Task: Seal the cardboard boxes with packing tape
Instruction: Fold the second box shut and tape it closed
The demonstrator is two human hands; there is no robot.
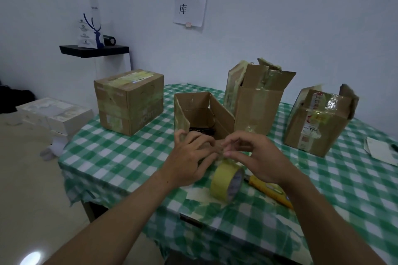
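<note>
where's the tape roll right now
Head view, centre: the tape roll stands on edge on the checked tablecloth, in front of the open box, with the yellow tool just right of it.

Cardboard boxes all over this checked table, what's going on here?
A person is sealing boxes. The left hand and right hand meet at the near flap of the small open box. A tape roll stands on edge beside a yellow cutter just below them. The box on the left is taped shut; the two boxes on the right stand open.

The bench (120,155) is covered in green-and-white check. Brown cardboard boxes (129,101) are noted. The tape roll (226,180) is recorded as pale yellow, beside a yellow cutter (269,191).
</note>
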